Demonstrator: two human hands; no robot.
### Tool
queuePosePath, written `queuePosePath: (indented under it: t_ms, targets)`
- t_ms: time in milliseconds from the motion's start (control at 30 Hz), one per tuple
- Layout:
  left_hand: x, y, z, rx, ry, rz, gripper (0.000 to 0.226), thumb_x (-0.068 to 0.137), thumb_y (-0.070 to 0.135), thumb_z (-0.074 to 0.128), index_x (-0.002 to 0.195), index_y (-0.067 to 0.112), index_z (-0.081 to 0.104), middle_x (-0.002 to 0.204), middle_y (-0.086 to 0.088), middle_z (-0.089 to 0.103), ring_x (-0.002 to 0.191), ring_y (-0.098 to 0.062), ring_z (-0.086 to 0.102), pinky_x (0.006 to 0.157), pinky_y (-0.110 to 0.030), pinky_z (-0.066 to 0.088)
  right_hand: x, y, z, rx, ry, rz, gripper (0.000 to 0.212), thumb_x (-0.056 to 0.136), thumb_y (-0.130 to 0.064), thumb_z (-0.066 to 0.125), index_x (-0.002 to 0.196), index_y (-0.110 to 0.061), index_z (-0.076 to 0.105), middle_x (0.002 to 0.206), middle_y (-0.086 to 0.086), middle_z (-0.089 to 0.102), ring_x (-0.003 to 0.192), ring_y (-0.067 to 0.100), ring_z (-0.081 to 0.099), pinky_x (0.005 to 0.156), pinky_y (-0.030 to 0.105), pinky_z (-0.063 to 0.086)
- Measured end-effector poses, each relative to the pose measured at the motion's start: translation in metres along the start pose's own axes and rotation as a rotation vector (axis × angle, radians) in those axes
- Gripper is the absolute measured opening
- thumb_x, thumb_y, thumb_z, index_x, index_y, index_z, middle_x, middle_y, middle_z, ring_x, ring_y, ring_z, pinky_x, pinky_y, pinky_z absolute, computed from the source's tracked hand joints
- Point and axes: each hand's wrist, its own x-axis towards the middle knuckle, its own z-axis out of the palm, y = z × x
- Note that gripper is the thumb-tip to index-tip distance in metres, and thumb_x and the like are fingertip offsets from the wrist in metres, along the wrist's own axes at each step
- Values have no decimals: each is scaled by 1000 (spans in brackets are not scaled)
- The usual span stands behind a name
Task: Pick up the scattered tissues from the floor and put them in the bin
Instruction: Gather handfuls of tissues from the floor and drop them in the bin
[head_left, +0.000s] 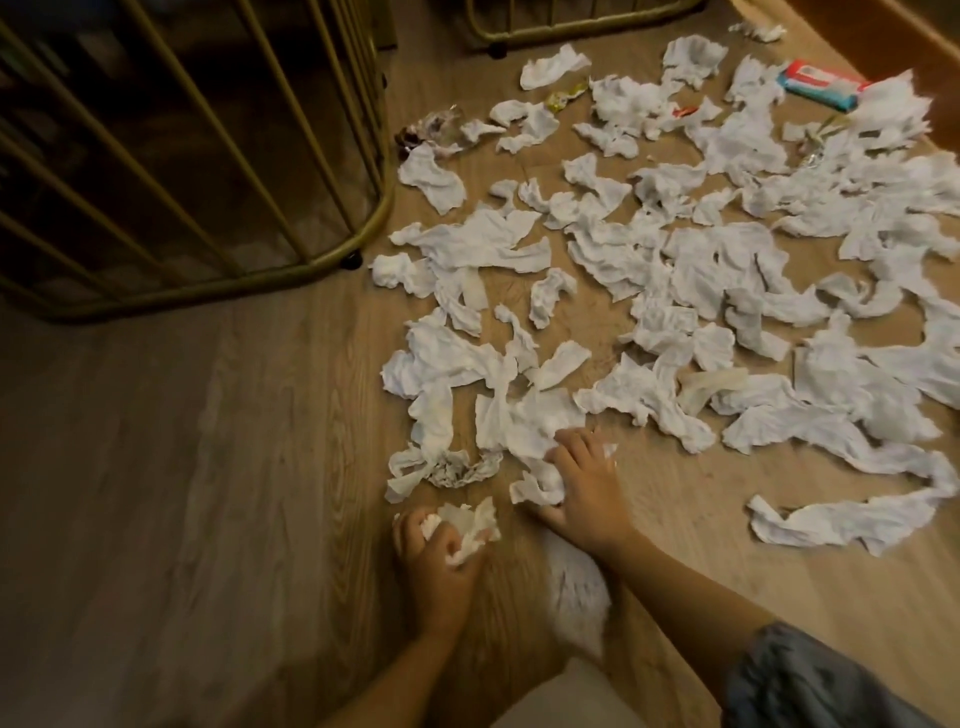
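Several crumpled white tissues (691, 270) lie scattered over the wooden floor (218, 467), from the middle to the right edge. My left hand (441, 561) is closed around a bunched wad of tissues (470, 525) low in the view. To its right, my right hand (587, 483) presses down on a small crumpled tissue (537, 488) at the near edge of the spread, fingers curled over it. No bin is in view.
A gold metal-bar frame (332, 254) stands on the floor at the upper left, and another (571, 26) at the top. A red and blue tissue packet (818, 85) lies at the far right. Small wrappers (436, 127) lie among the far tissues. Bare floor spreads to the left.
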Motion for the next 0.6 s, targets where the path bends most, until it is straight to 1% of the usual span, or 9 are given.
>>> queuePosePath:
  t_ms: [67, 133, 200, 233, 300, 367, 433, 500, 600]
  targets:
    - [12, 2, 0, -63, -11, 23, 36, 65, 7, 83, 58, 15, 48, 93, -5, 56, 92, -27, 52, 73, -39, 49, -8, 3, -1, 10, 36, 5, 49, 78, -64, 61, 87, -16, 58, 106, 5, 55, 103, 24, 48, 81, 44, 45]
    - [22, 13, 0, -173, 28, 55, 35, 65, -2, 76, 68, 17, 47, 82, -1, 51, 76, -22, 51, 64, -30, 44, -12, 6, -7, 23, 51, 41, 46, 74, -60, 64, 80, -16, 55, 91, 2, 54, 86, 20, 48, 71, 41, 47]
    - [31, 26, -2, -279, 106, 113, 27, 67, 6, 67, 87, 16, 51, 88, -1, 52, 81, -18, 52, 72, -26, 47, -16, 8, -18, 100, 104, 145, 45, 70, -55, 73, 83, -17, 54, 84, -2, 53, 75, 17, 49, 61, 35, 45]
    - [37, 30, -1, -291, 127, 144, 31, 68, 11, 62, 98, 15, 54, 97, -3, 54, 91, -17, 53, 82, -25, 47, -18, 10, -24, 136, 143, 207, 49, 66, -53, 78, 92, -18, 57, 85, -3, 55, 75, 15, 52, 60, 31, 44]
    - [49, 33, 5, -215, 68, 196, 42, 70, 8, 63, 112, 15, 60, 119, -7, 53, 117, -18, 47, 100, -32, 41, -17, 13, -36, 129, 227, 267, 66, 64, -51, 81, 119, -21, 59, 95, -5, 60, 82, 12, 55, 61, 28, 43]
    - [57, 28, 15, -83, -56, 238, 39, 71, 10, 66, 109, 20, 66, 134, -8, 50, 132, -23, 37, 109, -43, 30, -15, 17, -41, 8, 233, 241, 63, 72, -53, 67, 129, -26, 58, 100, -2, 58, 88, 16, 55, 61, 29, 44]
    - [54, 22, 22, -2, -143, 265, 31, 73, 22, 64, 103, 20, 69, 130, -7, 56, 132, -28, 39, 110, -50, 27, -15, 21, -37, -120, 138, 161, 54, 73, -52, 63, 121, -26, 64, 116, 4, 57, 105, 24, 54, 63, 30, 48]
    - [43, 20, 24, -24, -149, 226, 25, 70, 23, 71, 93, 14, 68, 112, -8, 61, 114, -32, 52, 99, -51, 41, -21, 21, -28, -221, 13, 10, 48, 73, -52, 68, 113, -27, 68, 132, 2, 55, 121, 24, 46, 64, 35, 53]
    - [29, 22, 20, -100, -96, 206, 20, 64, 17, 80, 75, 11, 64, 88, -2, 59, 84, -24, 57, 74, -45, 52, -35, 14, -22, -216, -31, -150, 37, 79, -56, 59, 95, -23, 68, 114, -4, 63, 110, 20, 51, 57, 33, 49]
